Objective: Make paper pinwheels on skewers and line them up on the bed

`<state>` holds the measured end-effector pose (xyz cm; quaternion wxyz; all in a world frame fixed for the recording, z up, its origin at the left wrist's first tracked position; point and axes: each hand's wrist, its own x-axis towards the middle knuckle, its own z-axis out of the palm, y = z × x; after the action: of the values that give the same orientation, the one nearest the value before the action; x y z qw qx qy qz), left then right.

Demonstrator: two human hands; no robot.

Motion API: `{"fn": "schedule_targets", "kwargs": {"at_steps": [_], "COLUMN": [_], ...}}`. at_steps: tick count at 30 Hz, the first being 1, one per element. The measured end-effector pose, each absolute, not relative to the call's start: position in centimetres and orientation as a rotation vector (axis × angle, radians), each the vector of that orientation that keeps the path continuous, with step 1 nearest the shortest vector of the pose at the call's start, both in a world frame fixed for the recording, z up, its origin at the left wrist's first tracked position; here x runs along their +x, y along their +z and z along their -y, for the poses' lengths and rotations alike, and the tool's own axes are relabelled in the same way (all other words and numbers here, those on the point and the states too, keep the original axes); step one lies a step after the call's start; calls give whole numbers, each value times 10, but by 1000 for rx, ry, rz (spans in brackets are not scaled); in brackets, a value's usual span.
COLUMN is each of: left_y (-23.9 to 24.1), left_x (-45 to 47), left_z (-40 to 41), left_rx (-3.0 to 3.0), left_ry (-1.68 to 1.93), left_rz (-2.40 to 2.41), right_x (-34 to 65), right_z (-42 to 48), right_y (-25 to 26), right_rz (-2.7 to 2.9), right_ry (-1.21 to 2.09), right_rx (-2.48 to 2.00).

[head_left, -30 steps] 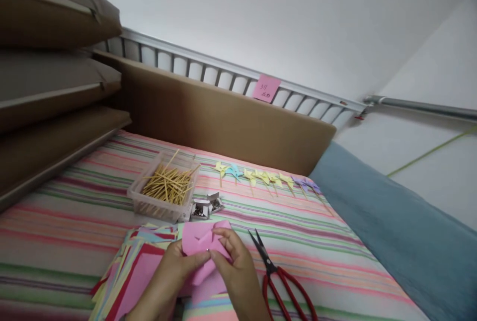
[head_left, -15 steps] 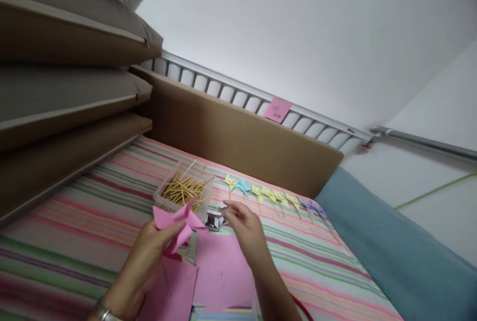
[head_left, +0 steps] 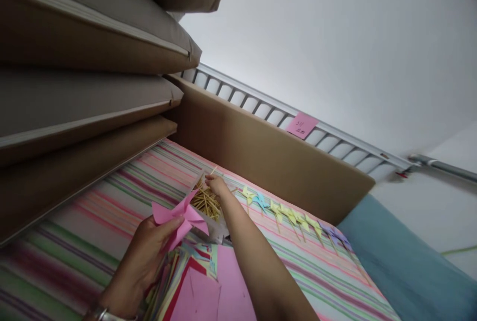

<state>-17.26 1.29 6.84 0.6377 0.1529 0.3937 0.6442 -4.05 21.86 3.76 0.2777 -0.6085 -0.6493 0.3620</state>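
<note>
My left hand (head_left: pixel 149 241) pinches a pink paper pinwheel (head_left: pixel 182 216) at its middle, thumb on top, its folded blades spread. My right hand (head_left: pixel 216 185) is over a clear plastic box (head_left: pixel 216 231) of thin wooden sticks (head_left: pixel 205 202). Its fingers are closed at a wooden stick (head_left: pixel 213 169) whose tip shows above them; the grip itself is partly hidden. Pink paper sheets (head_left: pixel 233 281) lie below my hands, beside a stack of coloured papers (head_left: pixel 175 281). The right forearm covers part of the box and the sheets.
A row of finished pinwheels (head_left: pixel 294 216) in yellow, blue and purple lies on the striped cloth (head_left: pixel 122 211). Thick brown cushions (head_left: pixel 93 107) are stacked at left. A brown board (head_left: pixel 261 142) stands along the radiator (head_left: pixel 276 115); blue-green fabric (head_left: pixel 402 246) lies at right.
My right hand has moved from beside the small shiny object to the stick box. The pinwheel stays in my left hand. The view has shifted, uncovering more of the paper stack.
</note>
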Motion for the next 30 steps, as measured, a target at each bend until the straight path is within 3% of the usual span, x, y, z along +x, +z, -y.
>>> {"fn": "schedule_targets", "kwargs": {"at_steps": [5, 11, 16, 19, 23, 30], "left_y": [63, 58, 59, 54, 46, 36], "left_x": [-174, -163, -145, -129, -97, -47], "left_z": [-15, -15, -11, -9, -2, 13], "left_rx": [421, 523, 655, 776, 1057, 1343], "left_ry": [1448, 1408, 1332, 1251, 1172, 958], "left_rz": [-956, -974, -874, -864, -888, -719], "right_x": [-49, -19, 32, 64, 97, 129], "right_z": [-221, -191, -126, -64, 8, 33], "right_y": [37, 97, 125, 109, 75, 52], "right_rz": [1605, 1480, 1320, 1208, 847, 638], "right_ry": [844, 543, 479, 614, 1209, 1273], "right_rx": [-1573, -1275, -1137, -1107, -920, -943]}}
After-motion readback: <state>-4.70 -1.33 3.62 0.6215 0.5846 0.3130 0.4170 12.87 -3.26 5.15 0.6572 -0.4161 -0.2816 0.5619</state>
